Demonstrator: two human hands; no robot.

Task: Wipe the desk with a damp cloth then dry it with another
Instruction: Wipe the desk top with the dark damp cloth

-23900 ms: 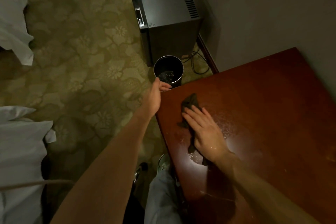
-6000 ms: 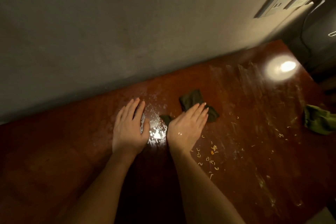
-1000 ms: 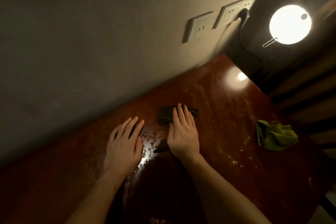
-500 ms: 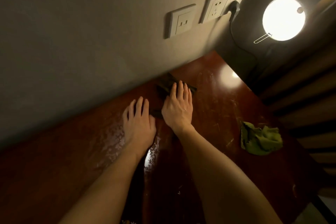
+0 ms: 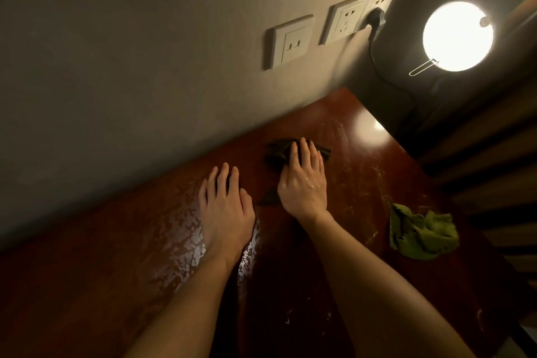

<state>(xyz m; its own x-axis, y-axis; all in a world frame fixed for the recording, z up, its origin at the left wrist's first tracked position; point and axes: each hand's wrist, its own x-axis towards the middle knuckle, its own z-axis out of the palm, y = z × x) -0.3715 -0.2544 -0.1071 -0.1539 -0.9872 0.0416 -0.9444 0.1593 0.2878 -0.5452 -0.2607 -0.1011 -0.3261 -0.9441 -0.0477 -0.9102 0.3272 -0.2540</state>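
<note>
The right hand (image 5: 302, 180) lies flat with straight fingers, pressing the dark damp cloth (image 5: 276, 151) onto the counter (image 5: 363, 200) close to its back edge, by the wall. The left hand (image 5: 226, 212) rests flat beside it, holding nothing, on a wet sheen (image 5: 180, 229).

The cloth is bunched, with a tail poking out beside the palm. A stroke may therefore ride over it and miss the pale streaks (image 5: 377, 177) nearer the right edge. The leaning left palm could skid on the water. Pushing that water into the back right corner risks wetting the cable (image 5: 377, 67) that hangs from the plug (image 5: 376, 19). A wide sweep to the right could dampen the green cloth (image 5: 421, 232), crumpled by the right edge and probably the dry one, or knock it off.
</note>
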